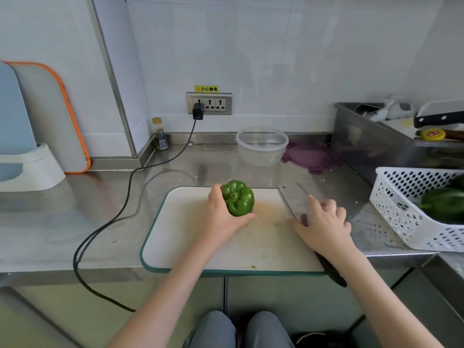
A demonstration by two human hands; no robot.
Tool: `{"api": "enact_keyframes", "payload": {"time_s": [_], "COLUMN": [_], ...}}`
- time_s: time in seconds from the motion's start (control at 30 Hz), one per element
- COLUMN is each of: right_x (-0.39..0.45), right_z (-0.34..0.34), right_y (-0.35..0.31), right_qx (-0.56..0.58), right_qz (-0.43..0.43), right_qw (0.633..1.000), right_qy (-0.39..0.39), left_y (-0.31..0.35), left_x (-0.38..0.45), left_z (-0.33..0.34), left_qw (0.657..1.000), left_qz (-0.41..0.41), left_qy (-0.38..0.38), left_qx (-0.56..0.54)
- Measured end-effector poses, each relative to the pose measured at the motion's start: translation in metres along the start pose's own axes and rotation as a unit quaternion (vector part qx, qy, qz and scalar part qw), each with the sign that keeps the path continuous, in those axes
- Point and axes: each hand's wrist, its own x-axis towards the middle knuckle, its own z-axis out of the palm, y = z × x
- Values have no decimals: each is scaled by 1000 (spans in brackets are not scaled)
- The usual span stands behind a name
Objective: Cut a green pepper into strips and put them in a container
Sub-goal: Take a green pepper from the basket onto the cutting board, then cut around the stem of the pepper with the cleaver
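A whole green pepper point(238, 198) stands stem-up at the far side of the white cutting board point(190, 244). My left hand point(222, 214) grips it from the left and below. A cleaver point(295, 197) lies along the board's right edge, its black handle point(331, 271) pointing toward me. My right hand point(324, 222) rests over the cleaver where blade meets handle, fingers spread, not closed around it. A clear round plastic container point(262, 145) stands empty behind the board, near the wall.
A purple lid point(311, 156) lies right of the container. A white perforated basket point(416, 209) with more green peppers sits at the right, a steel tub point(371, 139) behind it. A black cable point(125, 197) crosses the counter on the left. A small bottle point(160, 134) stands by the wall.
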Motion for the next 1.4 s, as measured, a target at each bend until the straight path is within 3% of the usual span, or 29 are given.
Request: {"api": "enact_keyframes", "payload": {"time_s": [0.2,0.3,0.43,0.53,0.63,0.73,0.87,1.03,1.4], "right_x": [-3,-4,-3,3,7,2,-14,-23,-26], "right_z": [9,2,-16,-32,-47,-57,-53,-43,-46], "right_y": [-3,-4,-4,-4,-2,-1,-5,-5,-19], "right_qx": [-118,-140,-130,-70,68,273,359,336,262], "right_qz": [-36,-45,-69,-35,-33,-36,-58,-104,-174], "right_qw": [992,989,989,997,996,961,931,934,945], "right_qy": [-12,-26,-15,18,54,0,-32,-60,-91], "left_y": [-10,-9,-12,-12,-13,-15,-19,-17,-20], "left_x": [-3,-2,-1,-2,-2,-2,0,1,3], "left_z": [-8,-9,-10,-12,-12,-11,-8,-10,-8], "left_qw": [994,997,994,993,996,997,995,991,994], "left_qz": [11,21,95,77,47,62,90,84,74], "left_qy": [-99,-49,46,77,40,-1,-1,99,86], "left_qx": [-39,-47,1,-39,-67,-49,-41,-21,6]}}
